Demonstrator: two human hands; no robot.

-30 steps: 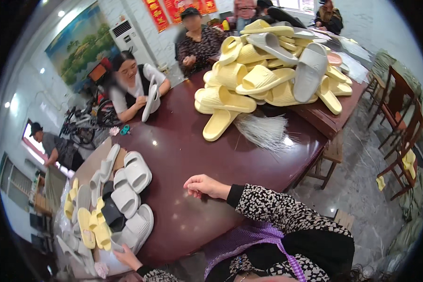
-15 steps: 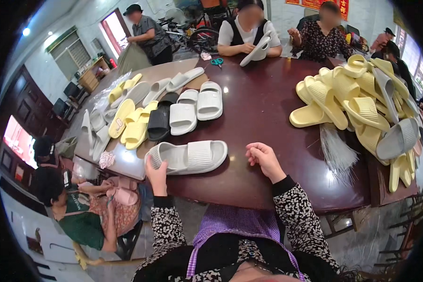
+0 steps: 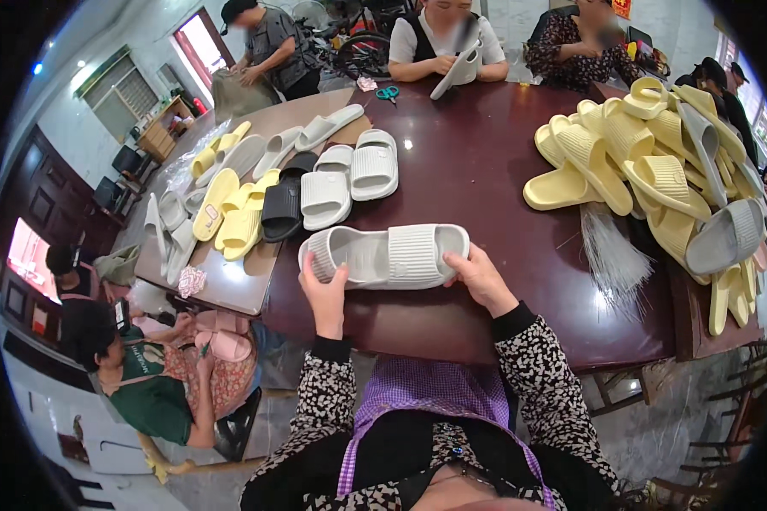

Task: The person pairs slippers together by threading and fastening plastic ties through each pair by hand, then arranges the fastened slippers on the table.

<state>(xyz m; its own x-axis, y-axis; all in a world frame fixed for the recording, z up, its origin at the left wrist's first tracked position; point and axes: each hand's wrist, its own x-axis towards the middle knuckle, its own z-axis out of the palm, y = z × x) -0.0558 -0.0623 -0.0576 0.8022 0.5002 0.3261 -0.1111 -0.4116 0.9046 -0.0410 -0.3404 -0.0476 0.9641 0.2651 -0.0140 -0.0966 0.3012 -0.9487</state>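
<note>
Held lengthwise in front of me is a light grey slide sandal (image 3: 413,255) with a ribbed strap. My left hand (image 3: 321,285) grips its heel end, thumb on the near edge and fingers round the back. At the toe end my right hand (image 3: 481,277) is closed on the sole, its thumb in the toe opening. Just beyond the held sandal stand more grey slides (image 3: 325,198), a black slide (image 3: 283,209) and yellow slides (image 3: 245,228).
A heap of yellow slides (image 3: 614,153), with some grey, fills the table's right side. Beside it lies a bundle of clear strands (image 3: 614,255). Teal scissors (image 3: 387,94) are at the far edge. Co-workers sit opposite; another at left handles pink slides (image 3: 226,341).
The grey slide has moved right and slightly away from me, off its former spot. My right hand, previously apart from it, has taken hold of the toe end.
</note>
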